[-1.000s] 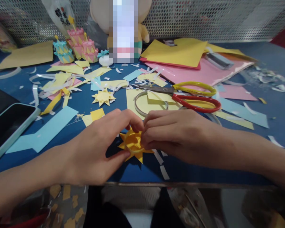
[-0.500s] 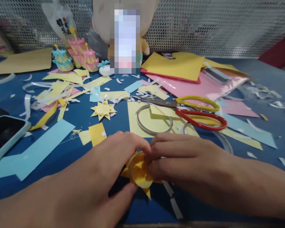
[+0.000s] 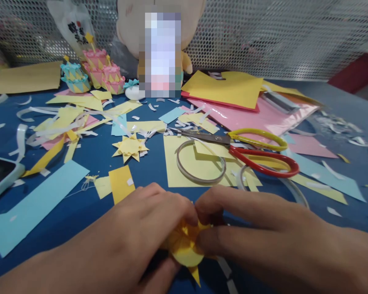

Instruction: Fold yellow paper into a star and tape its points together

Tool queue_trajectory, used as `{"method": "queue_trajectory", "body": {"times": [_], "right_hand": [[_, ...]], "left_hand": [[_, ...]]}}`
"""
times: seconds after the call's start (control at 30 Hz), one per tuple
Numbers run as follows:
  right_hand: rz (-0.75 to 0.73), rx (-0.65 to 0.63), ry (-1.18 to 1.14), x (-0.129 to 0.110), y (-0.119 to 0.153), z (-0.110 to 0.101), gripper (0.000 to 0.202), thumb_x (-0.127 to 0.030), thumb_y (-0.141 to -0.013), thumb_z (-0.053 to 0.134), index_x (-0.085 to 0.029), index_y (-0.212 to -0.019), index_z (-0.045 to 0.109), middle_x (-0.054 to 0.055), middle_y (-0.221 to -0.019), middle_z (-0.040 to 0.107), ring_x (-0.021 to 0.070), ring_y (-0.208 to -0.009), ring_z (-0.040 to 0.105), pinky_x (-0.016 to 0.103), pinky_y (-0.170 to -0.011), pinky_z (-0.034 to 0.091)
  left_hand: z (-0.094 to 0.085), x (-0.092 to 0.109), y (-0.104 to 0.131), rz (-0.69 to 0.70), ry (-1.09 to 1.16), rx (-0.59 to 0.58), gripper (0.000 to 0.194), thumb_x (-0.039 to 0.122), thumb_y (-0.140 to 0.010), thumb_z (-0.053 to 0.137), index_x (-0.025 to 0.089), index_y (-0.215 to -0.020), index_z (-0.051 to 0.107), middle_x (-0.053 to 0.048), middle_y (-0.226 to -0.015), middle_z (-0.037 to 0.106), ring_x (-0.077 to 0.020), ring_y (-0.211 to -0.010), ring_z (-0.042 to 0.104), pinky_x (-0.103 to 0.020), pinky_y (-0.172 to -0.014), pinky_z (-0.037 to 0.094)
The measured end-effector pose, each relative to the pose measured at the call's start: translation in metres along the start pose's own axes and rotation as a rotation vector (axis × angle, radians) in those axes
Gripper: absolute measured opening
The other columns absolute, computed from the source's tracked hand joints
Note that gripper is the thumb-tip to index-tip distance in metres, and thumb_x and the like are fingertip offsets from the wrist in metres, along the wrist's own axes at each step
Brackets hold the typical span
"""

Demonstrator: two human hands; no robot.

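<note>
Close to me, both hands are curled around a small yellow paper ring with pointed paper tips (image 3: 187, 254). My left hand (image 3: 147, 228) grips it from the left, thumb low and fingers over the far side. From the right, the fingers of my right hand (image 3: 251, 228) press on its inner and far edge; parts of the ring are hidden behind them. Beyond the hands lie a pale yellow paper star (image 3: 130, 148), a roll of tape (image 3: 178, 165) and scissors (image 3: 263, 161) with one yellow and one red handle.
Paper scraps (image 3: 70, 122) litter the blue table (image 3: 88, 222). A phone (image 3: 1, 175) is at the left, beside blue paper strips (image 3: 46, 204). Pink and blue paper cakes (image 3: 102, 71) stand at the back, near a plush toy (image 3: 187, 61). Yellow sheets (image 3: 223, 90) lie back right.
The view has shifted a little, so the hands and ring sit lower. My right hand's index finger has lifted away from its other fingers, opening a gap above the ring.
</note>
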State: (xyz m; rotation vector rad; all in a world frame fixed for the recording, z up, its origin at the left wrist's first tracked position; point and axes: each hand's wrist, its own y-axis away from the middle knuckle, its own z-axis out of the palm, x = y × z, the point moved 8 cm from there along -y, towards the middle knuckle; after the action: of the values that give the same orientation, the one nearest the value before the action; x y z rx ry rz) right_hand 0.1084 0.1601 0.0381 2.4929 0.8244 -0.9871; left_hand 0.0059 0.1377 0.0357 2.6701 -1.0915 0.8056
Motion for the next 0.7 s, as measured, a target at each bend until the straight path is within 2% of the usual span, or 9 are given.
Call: {"method": "queue_trajectory", "body": {"times": [0.17, 0.33, 0.7], "right_hand": [[-0.253, -0.03, 0.181, -0.014, 0.005, 0.001, 0.019, -0.01, -0.083, 0.052, -0.024, -0.08, 0.065, -0.006, -0.08, 0.067, 0.0063, -0.066, 0.062, 0.012, -0.058, 0.046], [-0.426, -0.019, 0.229, -0.022, 0.013, 0.001, 0.03, -0.014, -0.092, 0.038, -0.02, -0.081, 0.065, 0.001, -0.086, 0.066, 0.0084, -0.073, 0.062, 0.013, -0.062, 0.048], [-0.469, -0.049, 0.202, -0.024, 0.015, 0.002, 0.028, -0.01, -0.091, 0.038, -0.018, -0.081, 0.063, 0.002, -0.087, 0.065, 0.0075, -0.076, 0.061, 0.012, -0.067, 0.049]], "left_hand": [[0.004, 0.0, -0.001, -0.016, 0.021, -0.029, 0.034, 0.017, -0.077, 0.053, 0.031, -0.108, 0.045, 0.004, -0.105, 0.064, -0.0175, -0.099, 0.061, -0.026, -0.074, 0.053], [0.004, -0.004, -0.002, -0.062, 0.062, -0.027, 0.036, 0.016, -0.077, 0.054, 0.032, -0.108, 0.045, 0.004, -0.107, 0.063, -0.0164, -0.096, 0.061, -0.024, -0.074, 0.052], [0.004, -0.008, 0.002, -0.126, 0.061, -0.008, 0.032, 0.023, -0.08, 0.054, 0.031, -0.109, 0.045, 0.001, -0.103, 0.061, -0.0154, -0.089, 0.062, -0.023, -0.072, 0.051]]}}
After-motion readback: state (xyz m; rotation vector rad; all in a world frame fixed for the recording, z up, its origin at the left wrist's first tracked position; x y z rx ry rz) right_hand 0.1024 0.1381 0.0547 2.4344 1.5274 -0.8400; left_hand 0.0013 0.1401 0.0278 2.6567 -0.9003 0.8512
